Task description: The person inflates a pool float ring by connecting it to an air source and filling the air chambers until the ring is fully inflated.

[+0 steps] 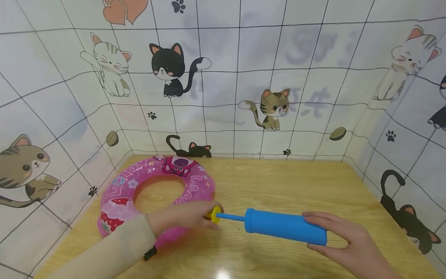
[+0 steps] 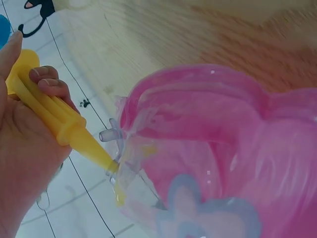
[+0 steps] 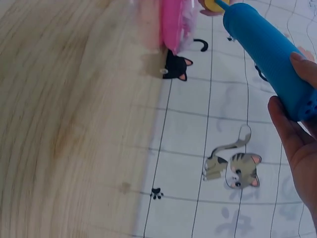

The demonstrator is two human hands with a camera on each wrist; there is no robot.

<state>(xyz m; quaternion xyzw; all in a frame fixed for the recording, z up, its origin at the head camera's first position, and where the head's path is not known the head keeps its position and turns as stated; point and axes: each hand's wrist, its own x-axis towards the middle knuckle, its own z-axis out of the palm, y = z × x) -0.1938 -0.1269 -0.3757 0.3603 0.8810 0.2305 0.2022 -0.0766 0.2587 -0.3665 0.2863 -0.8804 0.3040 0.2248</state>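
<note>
With my left hand (image 1: 195, 213) I curl my fingers round the yellow handle (image 2: 52, 106), its tip meeting the pink swim ring (image 1: 203, 186) on the bench (image 1: 278, 178), while my right hand (image 1: 353, 238) grasps the far end of the blue pump (image 1: 283, 226) beside the ring.

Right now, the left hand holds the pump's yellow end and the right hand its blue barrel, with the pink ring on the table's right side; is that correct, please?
No: the head view shows the pink ring on the table's left side; the rest holds.
</note>
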